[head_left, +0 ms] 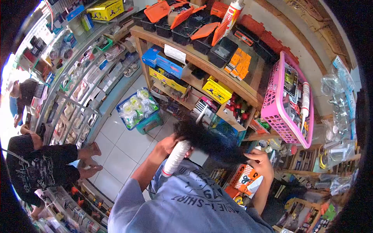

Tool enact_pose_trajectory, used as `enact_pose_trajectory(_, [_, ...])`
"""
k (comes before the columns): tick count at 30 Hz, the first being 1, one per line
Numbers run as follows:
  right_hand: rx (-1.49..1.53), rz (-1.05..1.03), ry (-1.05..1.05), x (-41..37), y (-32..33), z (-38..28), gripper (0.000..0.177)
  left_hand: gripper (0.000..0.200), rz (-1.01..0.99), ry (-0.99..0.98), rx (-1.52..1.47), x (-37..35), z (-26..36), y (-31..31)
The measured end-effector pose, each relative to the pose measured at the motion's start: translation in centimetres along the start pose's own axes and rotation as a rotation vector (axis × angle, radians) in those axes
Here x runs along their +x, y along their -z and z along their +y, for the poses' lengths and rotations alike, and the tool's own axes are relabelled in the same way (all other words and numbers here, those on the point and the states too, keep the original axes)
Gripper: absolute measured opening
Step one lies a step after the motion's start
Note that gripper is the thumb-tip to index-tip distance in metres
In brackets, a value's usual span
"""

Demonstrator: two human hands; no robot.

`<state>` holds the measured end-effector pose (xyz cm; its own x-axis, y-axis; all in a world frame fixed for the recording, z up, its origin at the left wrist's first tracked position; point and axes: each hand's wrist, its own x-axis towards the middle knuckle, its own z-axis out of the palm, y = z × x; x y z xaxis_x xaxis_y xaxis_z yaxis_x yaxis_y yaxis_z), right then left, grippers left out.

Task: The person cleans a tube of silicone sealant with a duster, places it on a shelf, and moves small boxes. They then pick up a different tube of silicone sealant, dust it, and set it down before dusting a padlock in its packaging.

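Left hand: fingers wrapped around a white tube, closed on it; tube slanted in front of the grey T-shirt, its red-banded end lowest. Upper part of tube meets a blurred black fuzzy mass, which hides part of the grip

Right hand: fingers bent, tips close together at the far end of the black mass; cannot tell whether they grip it. Orange-and-white box just beside the right forearm

Surroundings: wooden worktop ahead, carrying black bins with orange lids and a pink basket; a similar tube stands in the basket. On the tiled floor, blue tray of clear bags. Person in black at far left
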<state>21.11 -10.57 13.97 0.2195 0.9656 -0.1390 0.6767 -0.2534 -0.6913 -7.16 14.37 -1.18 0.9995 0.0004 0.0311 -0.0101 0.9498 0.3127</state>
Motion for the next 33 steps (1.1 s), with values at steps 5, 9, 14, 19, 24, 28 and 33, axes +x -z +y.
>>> enact_pose_trajectory(5, [0.024, 0.107, 0.015, -0.3, 0.2, 0.5, 0.037, 0.059, 0.001, -0.014, 0.071, 0.5, 0.0, 1.5])
enact_pose_trajectory(9, [-0.032, -0.017, -0.004, -0.1, 0.4, -0.6, 0.036, 0.049, 0.134, 0.031, 0.178, -0.2, 0.0, 0.8])
enact_pose_trajectory(14, [0.003, 0.119, -0.019, 0.1, -0.3, -0.4, 0.036, 0.035, 0.137, -0.045, 0.158, 0.3, 0.2, -0.2])
enact_pose_trajectory(19, [0.008, 0.150, -0.024, 0.2, -0.4, -0.9, 0.038, 0.036, -0.107, 0.038, -0.064, 0.6, 0.4, 1.6])
enact_pose_trajectory(24, [-0.008, -0.018, -0.005, -0.3, 0.2, 0.2, 0.039, 0.060, -0.152, 0.097, -0.213, 0.1, 1.2, -0.4])
enact_pose_trajectory(28, [-0.031, 0.037, -0.080, -0.6, -0.1, -0.2, 0.039, 0.058, 0.050, 0.035, 0.100, 0.0, 0.8, -0.7])
enact_pose_trajectory(33, [0.021, -0.070, -0.037, -0.8, 0.1, 0.5, 0.038, 0.064, 0.061, 0.005, -0.054, -0.5, -2.8, 4.2])
